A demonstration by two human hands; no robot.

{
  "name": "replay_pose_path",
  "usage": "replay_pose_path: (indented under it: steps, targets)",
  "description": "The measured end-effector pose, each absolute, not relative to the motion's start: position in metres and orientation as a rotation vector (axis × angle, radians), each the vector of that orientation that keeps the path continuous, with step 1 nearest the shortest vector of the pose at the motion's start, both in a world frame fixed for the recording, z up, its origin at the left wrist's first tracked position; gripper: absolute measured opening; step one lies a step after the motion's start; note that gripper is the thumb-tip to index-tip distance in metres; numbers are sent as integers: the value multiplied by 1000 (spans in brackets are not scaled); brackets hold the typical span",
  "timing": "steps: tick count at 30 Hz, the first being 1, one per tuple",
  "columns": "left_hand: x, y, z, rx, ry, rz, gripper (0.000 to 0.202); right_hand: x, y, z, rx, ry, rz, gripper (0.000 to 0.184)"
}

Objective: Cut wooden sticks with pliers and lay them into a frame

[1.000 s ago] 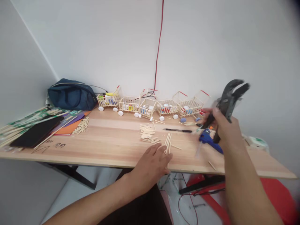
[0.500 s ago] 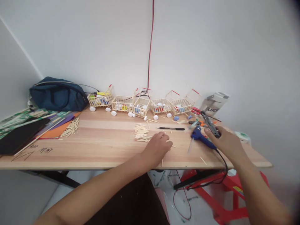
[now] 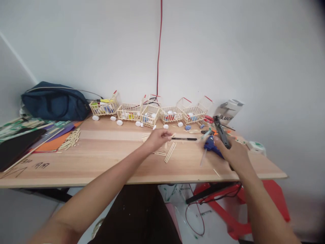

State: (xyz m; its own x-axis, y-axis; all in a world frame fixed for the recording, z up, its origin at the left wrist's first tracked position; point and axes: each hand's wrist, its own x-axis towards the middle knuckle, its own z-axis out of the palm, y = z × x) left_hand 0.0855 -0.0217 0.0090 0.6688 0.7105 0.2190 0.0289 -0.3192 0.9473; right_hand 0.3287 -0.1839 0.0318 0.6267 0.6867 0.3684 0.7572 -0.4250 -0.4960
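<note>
My left hand (image 3: 158, 138) is over the middle of the table, its thumb and fingers pinched together beside the black pen (image 3: 186, 139). What the pinch holds, if anything, is too small to make out. Just below it, several short wooden sticks (image 3: 170, 152) lie side by side, and more loose sticks (image 3: 159, 152) are partly covered by my wrist. On the right, my right hand (image 3: 235, 152) is wrapped around a dark grey hand tool (image 3: 222, 132) that points up and away. A blue glue gun (image 3: 209, 143) lies just left of that hand.
Several small stick-built carts (image 3: 151, 115) with bottle-cap wheels line the back. At left are a blue bag (image 3: 56, 101), coloured sheets (image 3: 43, 146) and a stick pile (image 3: 71, 139). A carton (image 3: 230, 110) and tape roll (image 3: 257, 147) stand right. A red stool (image 3: 276, 200) is below.
My left hand has moved up and away from the table's front edge, its fingers drawing into a pinch, uncovering the aligned sticks. My right hand keeps the tool. The view has shifted slightly.
</note>
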Motion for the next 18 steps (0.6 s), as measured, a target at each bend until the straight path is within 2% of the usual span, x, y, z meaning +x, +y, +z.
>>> replay_pose_path:
  steps: [6, 11, 15, 18]
  targets:
    - [25, 8, 10, 1187, 563, 735, 31, 282, -126, 26, -1391, -913, 465, 55]
    - [1, 12, 8, 1005, 452, 781, 37, 219, -87, 25, -1201, -941, 819, 52]
    - [-9, 19, 12, 1035, 462, 811, 40, 191, -61, 26, -1213, -1113, 797, 50]
    - [-21, 28, 17, 1310, 531, 848, 32, 191, -47, 25, -1262, -1247, 653, 48]
